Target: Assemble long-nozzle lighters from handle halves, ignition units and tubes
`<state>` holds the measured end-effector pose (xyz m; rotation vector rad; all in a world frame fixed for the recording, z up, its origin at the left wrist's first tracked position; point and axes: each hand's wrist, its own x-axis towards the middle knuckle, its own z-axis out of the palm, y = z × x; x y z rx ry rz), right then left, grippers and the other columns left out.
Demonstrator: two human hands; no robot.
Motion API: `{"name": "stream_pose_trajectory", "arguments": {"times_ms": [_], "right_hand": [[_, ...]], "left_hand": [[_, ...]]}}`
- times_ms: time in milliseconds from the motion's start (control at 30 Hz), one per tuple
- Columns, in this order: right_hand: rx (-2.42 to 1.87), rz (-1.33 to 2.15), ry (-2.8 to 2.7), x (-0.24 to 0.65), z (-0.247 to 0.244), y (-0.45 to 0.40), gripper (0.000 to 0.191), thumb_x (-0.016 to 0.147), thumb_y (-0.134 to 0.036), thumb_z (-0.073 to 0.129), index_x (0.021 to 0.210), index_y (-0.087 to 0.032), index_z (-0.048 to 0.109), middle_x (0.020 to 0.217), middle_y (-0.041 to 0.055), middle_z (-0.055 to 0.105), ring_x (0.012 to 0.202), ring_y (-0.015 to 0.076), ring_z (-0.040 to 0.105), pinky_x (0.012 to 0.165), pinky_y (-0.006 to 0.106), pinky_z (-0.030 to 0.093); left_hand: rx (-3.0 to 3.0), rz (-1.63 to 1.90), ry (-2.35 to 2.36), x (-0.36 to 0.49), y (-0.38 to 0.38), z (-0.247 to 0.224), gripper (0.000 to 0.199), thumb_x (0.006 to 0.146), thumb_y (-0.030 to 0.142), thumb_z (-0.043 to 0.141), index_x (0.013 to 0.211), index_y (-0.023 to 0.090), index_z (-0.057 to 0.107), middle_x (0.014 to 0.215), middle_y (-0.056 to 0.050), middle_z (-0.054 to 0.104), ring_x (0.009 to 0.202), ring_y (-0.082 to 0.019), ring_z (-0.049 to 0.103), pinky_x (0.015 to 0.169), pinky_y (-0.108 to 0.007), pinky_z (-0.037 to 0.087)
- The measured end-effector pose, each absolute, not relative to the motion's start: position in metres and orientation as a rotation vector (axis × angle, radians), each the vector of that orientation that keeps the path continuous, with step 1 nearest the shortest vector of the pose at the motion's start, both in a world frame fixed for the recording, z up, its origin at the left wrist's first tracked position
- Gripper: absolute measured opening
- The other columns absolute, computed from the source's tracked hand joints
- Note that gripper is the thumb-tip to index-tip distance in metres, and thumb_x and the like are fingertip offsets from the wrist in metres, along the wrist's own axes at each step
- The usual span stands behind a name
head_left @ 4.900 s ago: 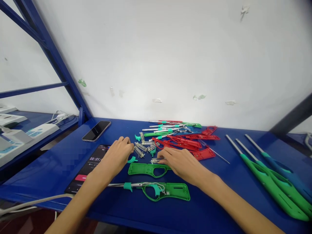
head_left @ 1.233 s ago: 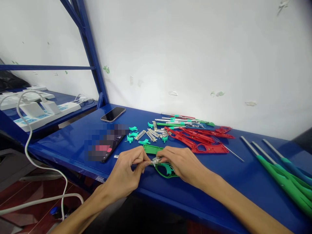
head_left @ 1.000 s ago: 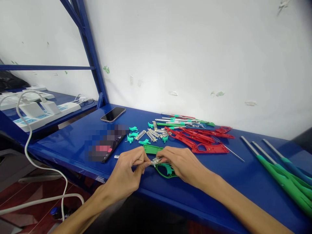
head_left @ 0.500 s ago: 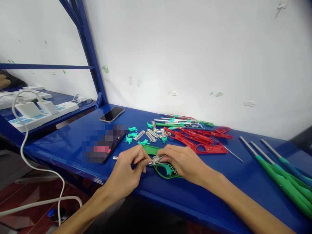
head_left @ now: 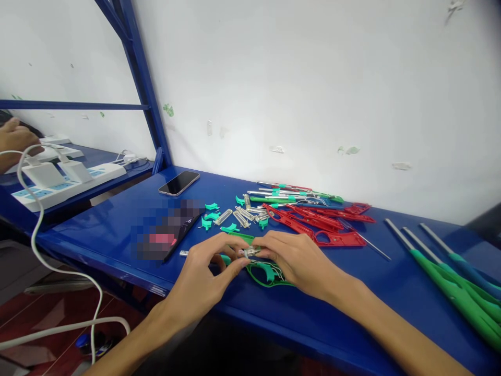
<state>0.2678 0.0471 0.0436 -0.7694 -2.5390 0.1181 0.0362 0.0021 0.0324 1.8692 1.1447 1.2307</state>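
Observation:
Over the blue table, my right hand [head_left: 287, 256] pinches a small clear lighter fuel tank [head_left: 251, 251]. My left hand [head_left: 209, 266] has its thumb and forefinger at the tank's left end, one on each side of it. Just beneath lies a green lighter handle shell [head_left: 270, 285] with a teal trigger [head_left: 268, 271] and thin wires in it. Both hands cover part of this shell. A metal tube end [head_left: 183, 253] pokes out left of my left hand.
Behind are loose teal triggers [head_left: 229, 228], clear tanks [head_left: 224, 216], red handle shells [head_left: 338, 238] and wired metal tubes [head_left: 282, 193]. Green lighters [head_left: 450, 277] lie at right. Phones [head_left: 179, 183] lie left. Another person's hand [head_left: 18, 141] is by a power strip [head_left: 105, 171].
My left thumb and forefinger have moved from a tight pinch to a wider hold around the tank's end. My right hand stays nearly still. The other person's hand has come further into view.

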Motion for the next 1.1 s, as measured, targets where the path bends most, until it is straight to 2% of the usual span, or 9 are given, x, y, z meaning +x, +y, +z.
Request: {"name": "stream_pose_trajectory", "arguments": {"times_ms": [233, 500, 667, 800, 1100], "right_hand": [[-0.742, 0.057, -2.534, 0.268, 0.043, 0.047, 0.025, 0.11, -0.016, 0.046, 0.125, -0.017, 0.066, 0.098, 0.0064, 0.075, 0.078, 0.0175, 0.068, 0.066, 0.027, 0.046], [-0.683, -0.074, -2.537, 0.266, 0.041, 0.046, 0.021, 0.111, -0.018, 0.048, 0.122, -0.015, 0.065, 0.092, 0.0045, 0.074, 0.074, 0.0169, 0.067, 0.06, 0.028, 0.038], [-0.652, -0.138, -2.536, 0.264, 0.044, 0.044, 0.032, 0.115, -0.025, 0.037, 0.119, -0.014, 0.066, 0.087, 0.0042, 0.074, 0.07, 0.0169, 0.066, 0.057, 0.03, 0.036], [-0.617, -0.218, -2.52, 0.262, 0.046, 0.041, 0.041, 0.117, -0.023, 0.027, 0.116, -0.013, 0.067, 0.083, 0.0039, 0.073, 0.067, 0.0174, 0.065, 0.053, 0.032, 0.033], [-0.587, -0.381, -2.534, 0.259, 0.048, 0.036, 0.043, 0.116, -0.02, 0.026, 0.111, -0.011, 0.068, 0.078, 0.0042, 0.069, 0.064, 0.0184, 0.065, 0.051, 0.033, 0.032]], "left_hand": [[1.809, 1.298, 1.138, 0.037, 0.002, 0.029, 0.01, 0.094, 0.028, 0.076, 0.104, 0.026, 0.077, 0.092, -0.001, 0.076, 0.079, -0.017, 0.072, 0.055, -0.022, 0.055], [1.785, 1.388, 1.051, 0.038, 0.002, 0.028, 0.009, 0.094, 0.024, 0.075, 0.101, 0.021, 0.081, 0.09, -0.004, 0.076, 0.07, -0.015, 0.069, 0.047, -0.019, 0.056], [1.78, 1.449, 0.988, 0.038, 0.002, 0.028, 0.008, 0.095, 0.021, 0.074, 0.096, 0.019, 0.082, 0.08, -0.003, 0.074, 0.062, -0.013, 0.068, 0.044, -0.019, 0.056], [1.782, 1.488, 0.948, 0.038, 0.001, 0.031, 0.008, 0.095, 0.02, 0.075, 0.094, 0.018, 0.083, 0.075, -0.002, 0.073, 0.057, -0.011, 0.065, 0.044, -0.018, 0.055], [1.762, 1.481, 0.944, 0.038, 0.0, 0.031, 0.009, 0.095, 0.018, 0.074, 0.092, 0.017, 0.083, 0.075, -0.003, 0.073, 0.055, -0.011, 0.066, 0.045, -0.019, 0.057]]}}
